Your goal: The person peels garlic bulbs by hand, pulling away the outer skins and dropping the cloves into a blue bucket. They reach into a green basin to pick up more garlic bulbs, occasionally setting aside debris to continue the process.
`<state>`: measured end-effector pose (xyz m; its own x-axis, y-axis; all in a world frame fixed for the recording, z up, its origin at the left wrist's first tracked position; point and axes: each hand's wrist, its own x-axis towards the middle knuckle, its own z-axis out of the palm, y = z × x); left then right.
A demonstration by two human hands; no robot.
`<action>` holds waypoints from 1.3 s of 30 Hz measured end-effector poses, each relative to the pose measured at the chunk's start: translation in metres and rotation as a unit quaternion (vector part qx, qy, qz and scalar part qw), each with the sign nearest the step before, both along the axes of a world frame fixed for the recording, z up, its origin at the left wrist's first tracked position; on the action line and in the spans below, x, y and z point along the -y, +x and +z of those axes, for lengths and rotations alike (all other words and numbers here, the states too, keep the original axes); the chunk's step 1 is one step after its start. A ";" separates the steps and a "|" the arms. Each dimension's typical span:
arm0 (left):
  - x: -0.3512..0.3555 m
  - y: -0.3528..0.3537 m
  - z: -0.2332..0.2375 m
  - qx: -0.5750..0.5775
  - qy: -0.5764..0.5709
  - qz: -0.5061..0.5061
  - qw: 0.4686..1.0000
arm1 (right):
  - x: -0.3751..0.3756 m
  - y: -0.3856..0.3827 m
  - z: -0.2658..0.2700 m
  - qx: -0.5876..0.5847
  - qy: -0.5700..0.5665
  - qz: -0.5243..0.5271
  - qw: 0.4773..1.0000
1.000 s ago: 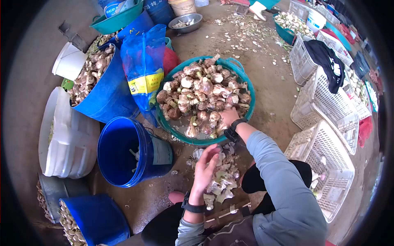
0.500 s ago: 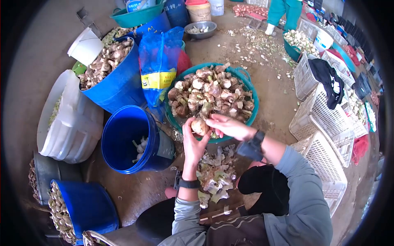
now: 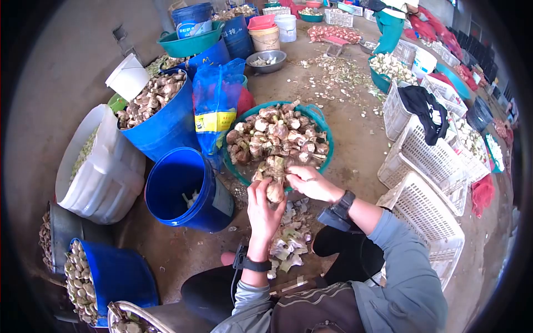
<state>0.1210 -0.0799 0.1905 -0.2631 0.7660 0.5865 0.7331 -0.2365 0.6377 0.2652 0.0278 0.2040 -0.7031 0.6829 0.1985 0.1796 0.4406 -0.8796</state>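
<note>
My left hand [image 3: 263, 213] is closed around a brownish, garlic-like bulb [image 3: 275, 192], holding it over the near rim of a green tub [image 3: 331, 145]. Right beside it, my right hand [image 3: 312, 183] pinches at the bulb's upper part, its fingertips partly hidden. Soil-stained bulbs [image 3: 280, 130] with short stalks fill the tub. Below my hands, pale stripped peelings [image 3: 290, 245] lie on the floor between my knees. Left of my left hand stands a blue bucket [image 3: 180, 186] with a few white, stemmed pieces inside.
A blue barrel [image 3: 158, 125] full of bulbs and a white container [image 3: 105, 177] stand at left, with a blue mesh bag [image 3: 216, 105] behind the bucket. White plastic crates [image 3: 427, 222] line the right. A person in green trousers [image 3: 390, 32] is at the back.
The bulb in my left hand has come lower and nearer to me, and its position in the fingers has turned. My right hand has dropped slightly with it. The camera view has shifted.
</note>
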 end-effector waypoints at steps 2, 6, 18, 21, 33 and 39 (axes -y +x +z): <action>0.009 -0.008 -0.004 0.101 -0.050 -0.058 0.992 | -0.008 0.009 -0.001 0.008 0.046 -0.078 0.996; 0.024 -0.020 -0.013 0.426 -0.112 -0.145 0.886 | -0.031 0.033 -0.059 0.249 0.294 -0.126 0.914; 0.013 0.026 -0.014 -0.086 -0.043 0.060 0.994 | 0.031 -0.009 -0.044 -0.192 -0.267 -0.005 0.944; 0.010 0.027 -0.018 -0.101 -0.040 0.060 0.992 | 0.025 -0.009 -0.061 -0.175 -0.179 -0.042 0.967; 0.007 0.011 -0.021 0.391 -0.106 -0.196 0.893 | 0.016 0.004 -0.039 -0.153 -0.338 0.075 0.926; 0.003 0.026 -0.012 -0.011 -0.064 -0.012 0.998 | 0.027 -0.003 -0.041 -0.147 -0.138 -0.089 0.976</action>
<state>0.1466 -0.0832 0.1781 -0.2315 0.8408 0.4893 0.7418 -0.1728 0.6480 0.2622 0.0006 0.1632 -0.5089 0.8449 0.1649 -0.0452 0.1651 -0.9852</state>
